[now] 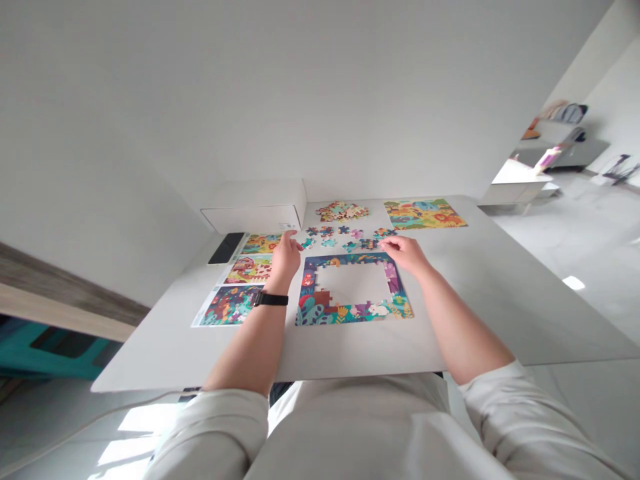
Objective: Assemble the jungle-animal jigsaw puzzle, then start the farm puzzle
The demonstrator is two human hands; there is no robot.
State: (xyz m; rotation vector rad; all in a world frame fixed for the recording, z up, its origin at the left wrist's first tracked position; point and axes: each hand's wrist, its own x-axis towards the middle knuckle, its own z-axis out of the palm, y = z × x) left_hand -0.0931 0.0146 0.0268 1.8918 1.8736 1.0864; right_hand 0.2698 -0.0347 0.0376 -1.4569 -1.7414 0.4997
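A: Now, noting positions. Left hand (285,257) at 9 o'clock of the loose pieces (345,238), fingers curled, tips resting at the left end of that scatter, just past the top left corner of the puzzle frame (353,288). Grip on a piece? Cannot tell; too small to read.

B: Right hand (407,253) at 3 o'clock of the scatter, fingers pinched together over a piece near the frame's top right corner. Held or only touched, cannot tell.

A: Frame itself: border done on all 4 sides, centre bare, a few pieces creeping in from the lower left. Lies flat on the white table (500,293), directly ahead of the body.

B: Advice for the step, as judgement only: sort the scatter by colour before lifting, match against the border's inner edge, start from the lower left cluster where tabs already show.

A: Agreed. Also keep wrists off the finished border; easy to nudge rows apart. Lower each piece flat, press down, no sideways shove.

B: Elsewhere: separate pile (342,211) at 12 o'clock, finished picture (424,213) at 1 o'clock, 3 picture sheets (245,280) at 9 o'clock, white box (255,207) and dark phone (226,247) at 10 o'clock. Watch (270,299) on left wrist.
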